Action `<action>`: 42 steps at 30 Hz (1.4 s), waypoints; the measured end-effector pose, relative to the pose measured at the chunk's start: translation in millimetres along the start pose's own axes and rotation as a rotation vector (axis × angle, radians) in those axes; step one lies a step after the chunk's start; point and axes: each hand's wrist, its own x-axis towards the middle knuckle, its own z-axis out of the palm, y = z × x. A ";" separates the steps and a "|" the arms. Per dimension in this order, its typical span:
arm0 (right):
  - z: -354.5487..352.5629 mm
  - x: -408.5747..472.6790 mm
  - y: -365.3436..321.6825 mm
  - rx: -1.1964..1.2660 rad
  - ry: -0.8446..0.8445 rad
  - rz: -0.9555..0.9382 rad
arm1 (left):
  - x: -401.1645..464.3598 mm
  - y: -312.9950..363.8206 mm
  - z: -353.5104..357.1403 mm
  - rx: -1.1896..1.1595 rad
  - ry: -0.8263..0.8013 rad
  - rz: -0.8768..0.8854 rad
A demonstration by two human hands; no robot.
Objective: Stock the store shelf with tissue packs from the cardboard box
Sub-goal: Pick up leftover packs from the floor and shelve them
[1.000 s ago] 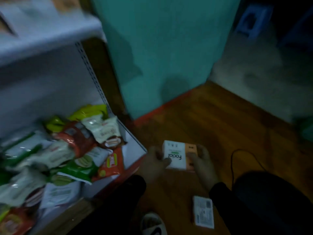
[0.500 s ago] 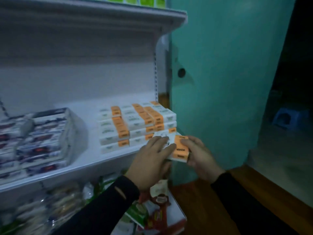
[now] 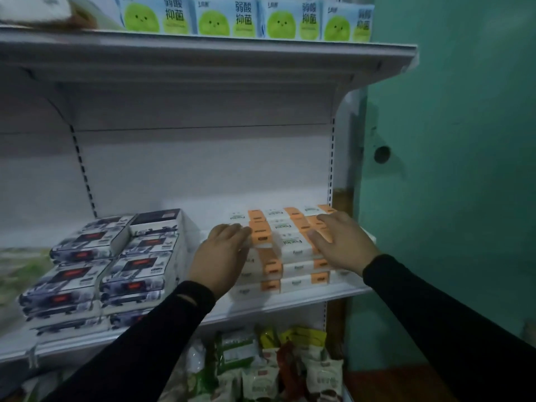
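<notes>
On the white middle shelf stands a stack of white-and-orange tissue packs, several layers high, at the shelf's right end. One white-and-orange tissue pack lies on top of the stack's front row. My left hand holds its left end with the fingers curled over the edge. On its right end rests my right hand, fingers laid flat across the top. The cardboard box is out of view.
Dark-printed tissue packs are stacked to the left on the same shelf. Blue packs with green faces line the shelf above. Snack bags fill the shelf below. A teal wall stands right of the shelving.
Both hands lifted the pack from near the floor up to the middle shelf and set it on top of the stack. My view rose from the floor to the shelves.
</notes>
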 end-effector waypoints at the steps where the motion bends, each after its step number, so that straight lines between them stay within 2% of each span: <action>1: 4.8 8.0 3.7 -0.031 -0.013 0.001 | 6.1 -3.6 8.2 -0.019 -0.074 -0.036; 4: 19.5 27.0 11.9 -0.171 -0.065 0.020 | 16.8 -12.0 29.2 -0.091 -0.325 -0.178; 5: 24.2 31.3 14.4 -0.225 -0.089 0.029 | 17.3 -14.2 34.6 -0.108 -0.361 -0.224; 9: 36.9 44.6 24.6 -0.329 -0.212 0.058 | 20.8 -20.1 44.2 -0.157 -0.366 -0.386; 13: 46.6 45.0 33.6 -0.309 -0.296 0.102 | 27.0 -20.4 49.2 -0.278 -0.411 -0.469; 23: 55.0 50.8 33.1 -0.296 -0.301 0.120 | 47.5 -28.4 61.8 -0.359 -0.413 -0.550; 34: 56.2 49.7 32.3 -0.259 -0.259 0.107 | 57.7 -31.3 71.1 -0.422 -0.401 -0.564; 38: 52.7 45.9 29.6 -0.244 -0.222 0.080 | 58.2 -31.6 67.4 -0.379 -0.388 -0.566; 42: 43.1 37.1 21.7 -0.191 -0.093 -0.004 | 54.8 -31.7 50.0 -0.295 -0.320 -0.491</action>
